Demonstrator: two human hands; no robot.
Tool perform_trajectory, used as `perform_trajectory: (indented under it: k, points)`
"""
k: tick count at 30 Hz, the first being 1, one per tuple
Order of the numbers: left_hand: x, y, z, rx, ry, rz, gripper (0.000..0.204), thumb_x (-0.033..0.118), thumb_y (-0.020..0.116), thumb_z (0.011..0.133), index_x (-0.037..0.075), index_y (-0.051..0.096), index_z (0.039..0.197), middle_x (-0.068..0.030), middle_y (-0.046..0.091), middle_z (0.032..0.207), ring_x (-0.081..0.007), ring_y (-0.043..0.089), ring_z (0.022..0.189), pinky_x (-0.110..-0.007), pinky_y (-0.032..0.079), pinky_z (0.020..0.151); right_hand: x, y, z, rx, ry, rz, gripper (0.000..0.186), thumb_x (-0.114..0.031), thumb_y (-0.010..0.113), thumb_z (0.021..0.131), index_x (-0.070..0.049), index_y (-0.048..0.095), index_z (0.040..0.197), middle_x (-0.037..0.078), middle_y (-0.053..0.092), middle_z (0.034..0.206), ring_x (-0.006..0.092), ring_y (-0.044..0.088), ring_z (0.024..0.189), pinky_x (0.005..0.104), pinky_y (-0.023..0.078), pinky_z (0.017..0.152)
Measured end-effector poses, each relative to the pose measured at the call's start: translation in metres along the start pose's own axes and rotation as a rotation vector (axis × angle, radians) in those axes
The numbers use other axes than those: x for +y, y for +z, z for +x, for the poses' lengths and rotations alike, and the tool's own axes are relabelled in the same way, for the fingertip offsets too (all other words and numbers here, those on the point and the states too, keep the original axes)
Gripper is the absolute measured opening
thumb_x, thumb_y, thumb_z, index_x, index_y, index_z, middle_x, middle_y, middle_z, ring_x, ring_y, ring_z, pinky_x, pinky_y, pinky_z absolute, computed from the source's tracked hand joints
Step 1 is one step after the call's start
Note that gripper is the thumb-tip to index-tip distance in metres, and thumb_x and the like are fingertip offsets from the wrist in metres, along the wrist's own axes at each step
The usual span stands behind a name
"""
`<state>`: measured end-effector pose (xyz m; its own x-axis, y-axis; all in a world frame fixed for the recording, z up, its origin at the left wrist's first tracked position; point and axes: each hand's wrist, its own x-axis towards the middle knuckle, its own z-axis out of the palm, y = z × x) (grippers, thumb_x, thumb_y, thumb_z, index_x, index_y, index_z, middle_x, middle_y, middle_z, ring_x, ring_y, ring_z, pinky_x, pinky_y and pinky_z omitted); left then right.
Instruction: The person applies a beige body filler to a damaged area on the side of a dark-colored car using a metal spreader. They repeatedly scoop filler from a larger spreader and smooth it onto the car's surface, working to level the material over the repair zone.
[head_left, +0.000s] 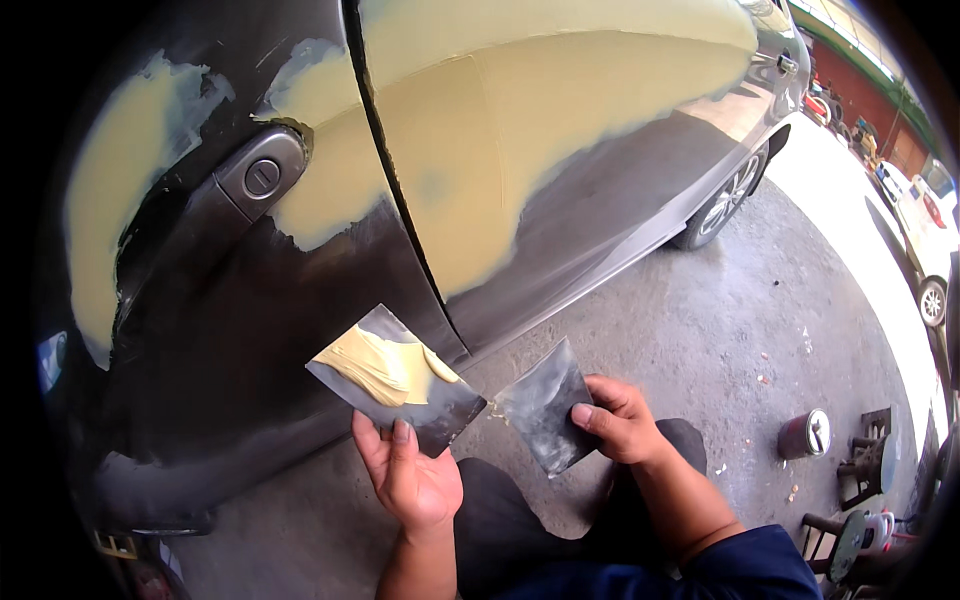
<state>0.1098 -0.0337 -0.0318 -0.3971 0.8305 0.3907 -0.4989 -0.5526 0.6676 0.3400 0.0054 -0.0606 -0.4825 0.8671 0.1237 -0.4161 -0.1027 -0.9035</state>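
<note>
My left hand (415, 475) is closed on a flat dark square spreader plate (450, 420), thumb on top. A thick smear of yellow body filler (385, 365) lies on its face. To its right, my right hand (620, 420) pinches a second thin grey spreader (545, 405), its surface streaked with pale residue. The two spreaders come close at their facing corners, where crumbs of filler show; whether they touch I cannot tell. Beyond both hands stands a dark grey car door (250, 330), with yellow filler (450, 180) spread over the panels around the handle (262, 175).
A lidded tin can (805, 435) stands on the concrete floor (690, 330) at the right. Small dark stools (868, 465) are near it. The car's rear wheel (728, 205) is farther off, and a white car (925, 225) is parked at the far right.
</note>
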Motion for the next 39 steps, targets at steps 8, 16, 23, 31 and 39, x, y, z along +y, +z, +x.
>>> perform_trajectory:
  k: [8,16,23,31,39]
  points:
    - [-0.002,0.003,-0.007,-0.38,-0.085,0.051,0.051,0.007,0.049,0.101,-0.002,0.036,0.149,-0.0162,0.045,0.148,-0.028,0.042,0.137,-0.044,0.03,0.115,-0.001,0.028,0.02,-0.032,-0.002,-0.051,0.034,-0.005,0.065,0.096,-0.001,0.05,0.126,0.005,0.064,0.109,0.0093,0.059,0.099,0.0271,0.049,0.086]
    - [0.007,-0.018,0.012,-0.804,0.278,1.026,0.034,0.001,0.054,0.1,-0.004,0.056,0.133,-0.0128,0.066,0.12,-0.0228,0.064,0.106,-0.033,0.05,0.089,-0.052,0.02,0.031,-0.073,-0.249,-0.132,0.045,-0.002,0.063,0.095,0.0,0.049,0.137,0.006,0.063,0.119,0.0113,0.058,0.109,0.0277,0.047,0.092]
    - [-0.004,-0.043,0.004,-0.429,-0.343,-0.058,0.038,0.004,0.057,0.099,-0.003,0.053,0.135,-0.0133,0.064,0.127,-0.0191,0.06,0.118,-0.035,0.043,0.105,-0.1,0.042,0.043,-0.576,-0.46,-0.549,0.041,0.009,0.066,0.082,-0.004,0.07,0.12,0.02,0.06,0.132,0.0421,0.052,0.131,0.049,0.045,0.105]
    - [0.009,-0.027,0.006,-0.338,-0.356,0.004,0.04,0.002,0.056,0.097,-0.003,0.051,0.136,-0.0156,0.061,0.132,-0.0238,0.058,0.122,-0.04,0.041,0.109,-0.09,0.003,0.056,-0.299,-0.448,-1.344,0.052,0.001,0.065,0.075,-0.011,0.068,0.125,0.018,0.059,0.13,0.0359,0.058,0.118,0.0445,0.05,0.095]
    - [0.016,0.001,0.008,-0.154,-0.303,0.054,0.048,0.004,0.051,0.1,-0.004,0.038,0.145,-0.0191,0.057,0.135,-0.0252,0.056,0.124,-0.042,0.043,0.108,-0.081,0.051,0.032,0.089,-0.89,-1.485,0.045,-0.022,0.083,0.073,-0.018,0.071,0.116,0.011,0.061,0.126,0.0364,0.056,0.122,0.0434,0.047,0.089]
